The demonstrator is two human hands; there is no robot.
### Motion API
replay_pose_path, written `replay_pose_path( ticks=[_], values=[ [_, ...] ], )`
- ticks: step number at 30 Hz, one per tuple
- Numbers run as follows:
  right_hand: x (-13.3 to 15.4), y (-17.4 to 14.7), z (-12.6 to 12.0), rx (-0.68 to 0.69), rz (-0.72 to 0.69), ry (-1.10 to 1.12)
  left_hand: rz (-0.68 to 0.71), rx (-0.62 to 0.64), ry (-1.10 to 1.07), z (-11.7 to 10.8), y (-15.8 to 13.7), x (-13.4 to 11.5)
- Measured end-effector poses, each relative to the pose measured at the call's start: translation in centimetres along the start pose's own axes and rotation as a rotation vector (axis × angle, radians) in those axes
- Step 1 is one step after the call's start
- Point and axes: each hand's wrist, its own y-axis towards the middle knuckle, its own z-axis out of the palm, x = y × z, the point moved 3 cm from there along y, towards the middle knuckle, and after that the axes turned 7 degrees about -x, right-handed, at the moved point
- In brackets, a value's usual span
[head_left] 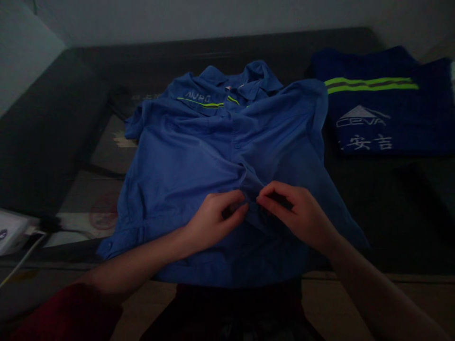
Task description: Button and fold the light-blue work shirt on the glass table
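Note:
A blue work shirt (185, 156) lies front side up on a dark table, its collar pointing away from me and its lower hem near the table's front edge. Yellow-green stripes and pale lettering cross its chest. At the front placket, low on the shirt, my left hand (220, 213) pinches the cloth just left of a button (253, 207). My right hand (295, 208) pinches the fabric on the other side of that button. Between the two hands the cloth is drawn up into small folds. The fingertips partly hide what they grip.
A darker blue folded garment (369, 109) with yellow-green stripes and white lettering lies at the right. Papers (106, 156) sit left of the shirt on the table (401, 213). A white box (16, 229) with cables stands at the left edge.

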Motion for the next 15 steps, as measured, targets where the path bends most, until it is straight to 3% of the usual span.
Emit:
replay_pose_path(
  ticks=[8,15],
  values=[
    [-0.15,-0.17,0.59,0.102,0.001,-0.022,0.017,-0.004,0.012,0.06,-0.10,0.00],
    [-0.35,-0.19,0.81,0.105,0.013,-0.013,0.025,0.011,0.021,0.24,-0.15,0.11]
  ],
)
